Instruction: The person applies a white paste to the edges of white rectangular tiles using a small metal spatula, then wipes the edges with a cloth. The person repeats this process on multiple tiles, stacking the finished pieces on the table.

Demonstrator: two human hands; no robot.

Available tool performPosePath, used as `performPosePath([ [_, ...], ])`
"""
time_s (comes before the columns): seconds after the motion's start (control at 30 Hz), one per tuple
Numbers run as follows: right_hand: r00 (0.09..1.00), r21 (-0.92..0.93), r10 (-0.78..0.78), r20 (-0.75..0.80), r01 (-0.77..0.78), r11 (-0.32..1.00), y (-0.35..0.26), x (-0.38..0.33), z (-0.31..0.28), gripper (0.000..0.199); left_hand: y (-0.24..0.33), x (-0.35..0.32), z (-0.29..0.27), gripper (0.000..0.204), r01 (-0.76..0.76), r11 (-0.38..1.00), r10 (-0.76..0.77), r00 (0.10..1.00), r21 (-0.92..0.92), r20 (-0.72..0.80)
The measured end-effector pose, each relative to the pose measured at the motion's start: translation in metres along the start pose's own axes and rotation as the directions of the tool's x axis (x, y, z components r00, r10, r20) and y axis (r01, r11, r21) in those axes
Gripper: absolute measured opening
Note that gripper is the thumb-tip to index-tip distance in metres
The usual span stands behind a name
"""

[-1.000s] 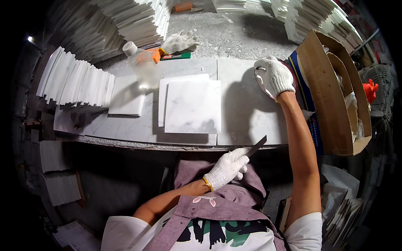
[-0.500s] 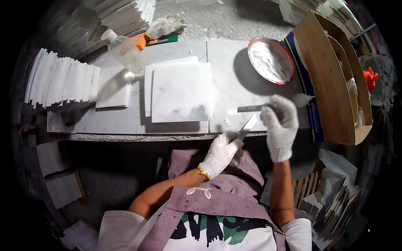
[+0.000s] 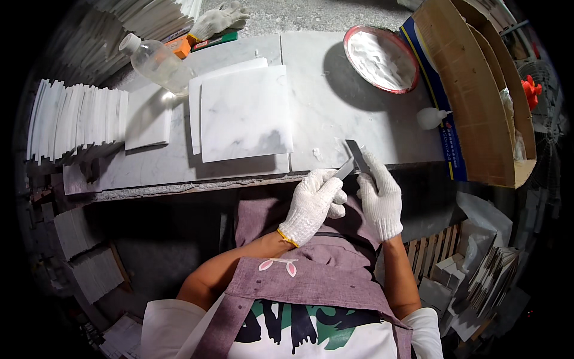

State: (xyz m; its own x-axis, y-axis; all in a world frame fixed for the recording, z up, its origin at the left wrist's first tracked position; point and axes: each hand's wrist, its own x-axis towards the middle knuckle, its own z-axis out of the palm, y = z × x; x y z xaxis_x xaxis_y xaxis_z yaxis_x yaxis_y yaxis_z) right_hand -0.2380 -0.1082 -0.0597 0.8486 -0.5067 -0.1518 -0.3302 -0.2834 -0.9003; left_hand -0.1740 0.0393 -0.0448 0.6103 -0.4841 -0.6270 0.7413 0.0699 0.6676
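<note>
My left hand (image 3: 314,206), in a white knit glove with a yellow cuff edge, is closed on a flat knife blade (image 3: 345,169) that points up and to the right. My gloved right hand (image 3: 381,200) grips a dark flat metal strip (image 3: 357,157), tilted up to the left. The two blades cross or meet just over the bench's front edge; whether they touch I cannot tell. Two square white marble tiles (image 3: 246,113), overlapping one on the other, lie ahead of my left hand. A red-rimmed bowl of white paste (image 3: 382,60) stands beyond my right hand.
On the left, a row of upright white tiles (image 3: 78,119) stands beside a clear plastic bottle (image 3: 158,66). A cardboard box (image 3: 463,90) borders the bench's right side, with a small white squeeze bottle (image 3: 430,118) next to it. A loose glove (image 3: 218,21) lies at the back.
My right hand has come down and left, bringing the dark strip from lying level to a steep tilt against or beside the left hand's blade. The whole view has shifted slightly.
</note>
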Motion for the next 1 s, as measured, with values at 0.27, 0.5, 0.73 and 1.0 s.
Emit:
performPosePath([
  [0.27,0.978,-0.110,0.022,0.209,0.001,0.994,-0.023,-0.018,0.017,0.039,-0.009,0.006,-0.001,0.021,-0.062,0.993,0.070,0.995,0.103,-0.072],
  [0.5,0.983,0.051,0.167,0.076,-0.171,0.984,-0.024,0.010,0.006,0.037,0.000,0.002,0.007,0.020,-0.121,0.984,0.134,0.986,0.132,-0.097],
  [0.73,0.957,0.094,0.214,0.195,-0.236,0.967,-0.042,0.002,0.004,0.035,-0.003,0.004,0.000,0.018,-0.116,0.985,0.130,0.984,0.125,-0.117],
  [1.0,0.977,0.098,0.067,0.200,-0.088,0.991,-0.034,0.000,0.004,0.036,-0.003,0.003,0.000,0.016,-0.140,0.973,0.164,0.979,0.181,-0.122],
])
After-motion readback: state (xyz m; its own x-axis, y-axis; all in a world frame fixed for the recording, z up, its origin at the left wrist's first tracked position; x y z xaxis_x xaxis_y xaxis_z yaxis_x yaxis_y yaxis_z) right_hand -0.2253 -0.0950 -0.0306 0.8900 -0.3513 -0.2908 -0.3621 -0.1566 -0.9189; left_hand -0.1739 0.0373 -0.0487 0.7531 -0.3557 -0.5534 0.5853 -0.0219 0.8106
